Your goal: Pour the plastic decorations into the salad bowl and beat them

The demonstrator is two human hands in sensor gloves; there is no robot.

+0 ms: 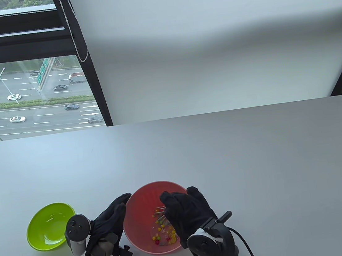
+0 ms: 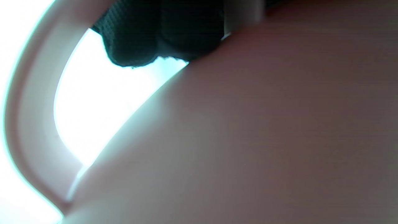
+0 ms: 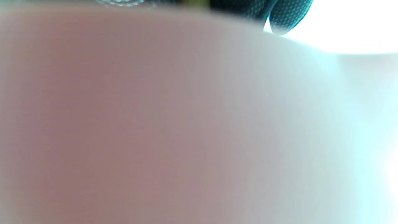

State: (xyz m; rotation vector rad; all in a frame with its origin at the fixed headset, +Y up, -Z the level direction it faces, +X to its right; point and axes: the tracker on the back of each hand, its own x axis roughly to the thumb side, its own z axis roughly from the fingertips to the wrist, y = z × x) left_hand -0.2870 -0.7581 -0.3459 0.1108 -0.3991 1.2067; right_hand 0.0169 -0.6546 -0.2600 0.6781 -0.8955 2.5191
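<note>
A pink salad bowl (image 1: 153, 186) stands near the table's front edge. Small yellow, red and orange plastic decorations (image 1: 164, 236) lie on its bottom. My left hand (image 1: 113, 217) lies flat against the bowl's left outer wall, fingers straight. My right hand (image 1: 184, 210) arches over the bowl's right half. Thin metal whisk wires (image 1: 160, 214) stick out from under its fingers, down among the decorations; the handle is hidden. The left wrist view is filled by the bowl's wall (image 2: 248, 140), with gloved fingers (image 2: 161, 31) on it. The right wrist view shows blurred bowl wall (image 3: 124, 109) and a fingertip (image 3: 287, 17).
An empty lime-green bowl (image 1: 50, 226) sits to the left of my left hand. The grey table (image 1: 224, 158) stretches back to a window and a white wall.
</note>
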